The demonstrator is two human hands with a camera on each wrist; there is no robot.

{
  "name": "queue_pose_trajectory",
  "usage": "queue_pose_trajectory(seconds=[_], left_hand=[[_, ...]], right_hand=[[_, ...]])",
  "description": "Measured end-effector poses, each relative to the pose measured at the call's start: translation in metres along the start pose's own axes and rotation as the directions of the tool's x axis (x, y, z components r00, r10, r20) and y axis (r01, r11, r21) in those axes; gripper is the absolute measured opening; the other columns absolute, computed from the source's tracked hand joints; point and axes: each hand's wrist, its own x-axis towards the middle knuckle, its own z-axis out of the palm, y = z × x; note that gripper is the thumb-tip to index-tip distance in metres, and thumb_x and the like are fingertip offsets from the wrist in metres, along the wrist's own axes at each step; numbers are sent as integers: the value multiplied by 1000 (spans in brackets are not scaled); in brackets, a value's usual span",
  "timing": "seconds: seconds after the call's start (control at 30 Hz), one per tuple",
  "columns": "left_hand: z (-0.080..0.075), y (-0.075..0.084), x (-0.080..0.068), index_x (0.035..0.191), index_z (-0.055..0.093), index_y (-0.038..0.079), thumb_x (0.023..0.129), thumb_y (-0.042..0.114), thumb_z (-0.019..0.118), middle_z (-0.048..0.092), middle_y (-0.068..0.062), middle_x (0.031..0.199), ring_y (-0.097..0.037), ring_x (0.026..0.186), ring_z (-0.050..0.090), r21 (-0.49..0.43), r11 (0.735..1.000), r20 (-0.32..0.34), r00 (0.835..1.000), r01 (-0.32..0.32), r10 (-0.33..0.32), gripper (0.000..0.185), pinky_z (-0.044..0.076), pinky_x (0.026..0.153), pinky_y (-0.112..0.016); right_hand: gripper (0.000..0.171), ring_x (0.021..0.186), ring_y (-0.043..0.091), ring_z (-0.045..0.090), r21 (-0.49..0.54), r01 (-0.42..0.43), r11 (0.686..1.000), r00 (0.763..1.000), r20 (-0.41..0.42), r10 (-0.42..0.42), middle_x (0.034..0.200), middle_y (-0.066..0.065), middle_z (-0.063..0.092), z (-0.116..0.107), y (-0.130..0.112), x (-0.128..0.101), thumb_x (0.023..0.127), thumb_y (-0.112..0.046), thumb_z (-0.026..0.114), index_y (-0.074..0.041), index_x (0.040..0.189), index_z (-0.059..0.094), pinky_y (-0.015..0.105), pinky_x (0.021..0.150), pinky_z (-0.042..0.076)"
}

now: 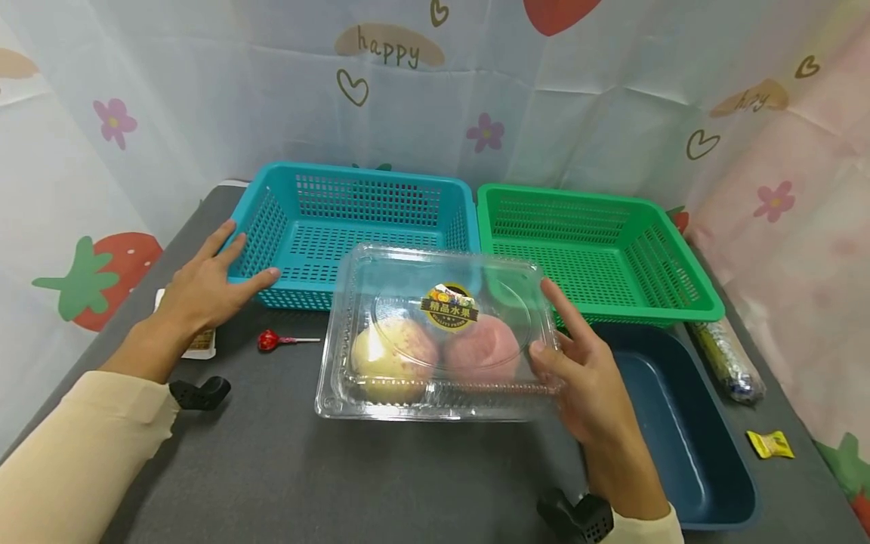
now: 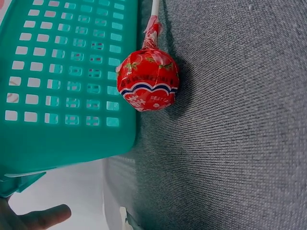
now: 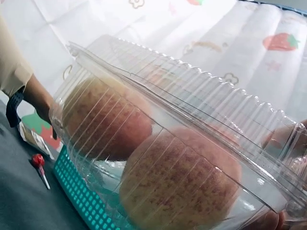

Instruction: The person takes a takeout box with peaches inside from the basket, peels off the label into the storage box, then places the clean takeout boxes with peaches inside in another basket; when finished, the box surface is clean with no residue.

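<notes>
My right hand (image 1: 591,378) grips the right end of a clear plastic clamshell box (image 1: 408,276), thumb on top of the lid. Inside are two peaches, a yellowish one (image 1: 394,359) and a pink one (image 1: 481,349); a black and gold label is stuck on the lid. The box is held up, its far edge overlapping the blue basket (image 1: 381,175) in the head view. My left hand (image 1: 204,291) has its fingers spread at that basket's left end, fingertips right at the rim. A red lollipop (image 2: 147,79) lies on the grey cloth by the basket's front side.
A green basket (image 1: 578,193) stands right of the blue one. In front of it lies a dark blue tub (image 1: 720,446). Further right are a clear-wrapped roll (image 1: 730,363) and a yellow wrapped candy (image 1: 770,444). A white packet (image 1: 200,346) is partly hidden behind my left hand.
</notes>
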Motion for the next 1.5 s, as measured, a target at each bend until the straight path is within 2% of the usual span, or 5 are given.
queue_pose_trajectory(seconds=[0.2,0.4,0.83,1.17,1.5], left_hand=[[0,-1,1,153,17,2,92,62,48,-2,-10,161,-48,138,18,5,1000,1,1000,-2,2,91,19,96,-74],[1,-1,2,153,16,2,92,62,47,-2,-11,161,-48,138,17,10,1000,3,1000,0,0,91,19,95,-75],[1,-2,0,153,17,2,92,61,48,-1,-10,161,-46,139,17,1,1000,-6,1000,-10,10,90,23,96,-72],[0,-1,1,153,17,2,92,61,48,-1,-11,161,-47,138,18,8,1000,-1,1000,-12,12,90,23,96,-71],[0,-1,0,153,17,1,92,61,48,-1,-11,161,-47,138,17,0,1000,-4,1000,-14,14,91,20,96,-73]], right_hand=[[69,64,11,45,39,10,999,1000,-8,-10,87,9,51,-4,6,-10,94,9,51,-17,154,28,21,53,38],[68,64,11,45,53,17,998,1000,-21,-16,81,7,50,-7,12,-18,94,10,50,-15,154,28,21,52,37],[68,66,11,48,67,-11,998,999,-42,14,93,9,57,-16,29,-34,95,10,49,-15,154,26,21,55,42],[70,66,9,45,75,-67,995,997,-44,71,91,6,50,-20,43,-39,96,6,50,-16,156,20,20,55,41],[70,70,12,49,35,-122,992,990,-63,124,101,16,48,-23,56,-38,97,1,52,-18,156,18,24,58,47]])
